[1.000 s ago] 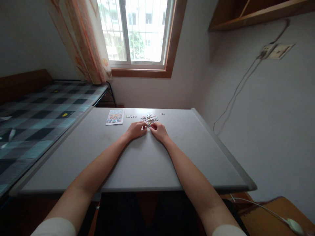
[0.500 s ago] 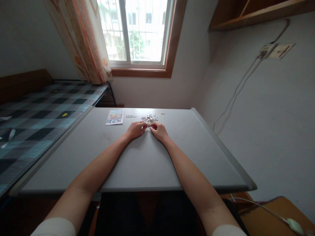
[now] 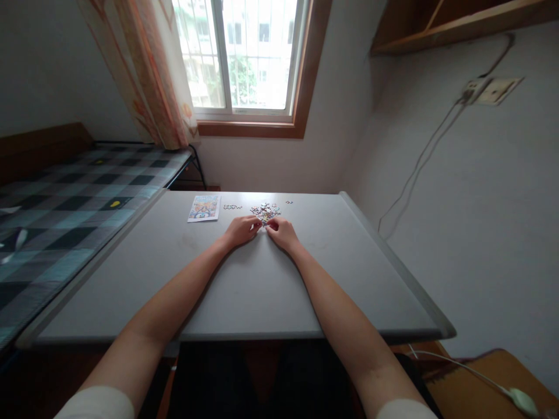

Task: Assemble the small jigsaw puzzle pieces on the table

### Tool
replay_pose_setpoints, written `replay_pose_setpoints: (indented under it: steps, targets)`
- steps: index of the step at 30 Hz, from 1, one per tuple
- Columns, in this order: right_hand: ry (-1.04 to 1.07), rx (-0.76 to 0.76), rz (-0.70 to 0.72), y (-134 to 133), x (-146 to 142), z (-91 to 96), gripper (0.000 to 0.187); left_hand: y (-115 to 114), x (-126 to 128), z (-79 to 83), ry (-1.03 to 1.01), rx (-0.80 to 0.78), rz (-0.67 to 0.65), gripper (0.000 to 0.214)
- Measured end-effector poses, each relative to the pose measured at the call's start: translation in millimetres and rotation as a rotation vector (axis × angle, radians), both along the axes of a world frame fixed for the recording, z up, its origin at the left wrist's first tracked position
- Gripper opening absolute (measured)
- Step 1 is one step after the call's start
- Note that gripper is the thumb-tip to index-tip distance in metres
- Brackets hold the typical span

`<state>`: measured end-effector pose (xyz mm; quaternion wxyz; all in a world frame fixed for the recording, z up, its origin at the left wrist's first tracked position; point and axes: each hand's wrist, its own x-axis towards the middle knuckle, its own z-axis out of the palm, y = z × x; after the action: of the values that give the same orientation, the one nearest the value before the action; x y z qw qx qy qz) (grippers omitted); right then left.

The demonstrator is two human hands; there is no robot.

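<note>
Small multicoloured jigsaw puzzle pieces lie in a loose pile near the far side of the white table. At the pile's near edge, my left hand is closed, thumb and fingers pinched on a jigsaw piece. My right hand faces it from the other side, its fingertips likewise pinched on a jigsaw piece. Only a narrow gap separates the two sets of fingertips. The pieces at the fingertips are tiny and partly covered by the fingers.
Left of the pile is a joined strip of pieces, and farther left a printed picture sheet. A few pieces lie apart at the right. A bed with a checked cover adjoins the table's left side; a wall rises at right.
</note>
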<state>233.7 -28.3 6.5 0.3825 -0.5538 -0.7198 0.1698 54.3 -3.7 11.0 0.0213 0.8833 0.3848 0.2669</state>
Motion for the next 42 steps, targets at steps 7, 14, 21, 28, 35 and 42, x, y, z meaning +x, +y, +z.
replay_pose_setpoints:
  steps: [7, 14, 21, 28, 35, 42]
  targets:
    - [-0.006, -0.005, -0.001, 0.2, 0.5, -0.6, 0.011, -1.7, 0.0, 2.6, -0.009, -0.021, -0.005, 0.023]
    - [-0.013, -0.006, -0.003, -1.3, 0.1, 1.3, 0.011, -1.0, 0.1, 1.5, -0.004, -0.019, 0.004, 0.022]
    - [-0.010, -0.005, 0.001, -0.1, 0.5, -0.1, 0.012, -2.0, 0.4, 3.0, -0.004, -0.019, 0.002, 0.021]
    - [-0.014, -0.007, -0.004, 0.6, 1.0, -0.7, 0.012, -1.6, 0.6, 2.4, -0.003, -0.021, -0.001, 0.022]
    - [-0.011, -0.008, -0.003, -0.5, 0.3, 0.9, 0.012, 0.3, 0.0, 0.1, -0.004, -0.023, 0.001, 0.023]
    - [-0.017, -0.014, -0.006, -1.6, 0.0, 2.7, 0.012, 0.6, 0.0, -0.9, -0.007, -0.017, 0.010, 0.023]
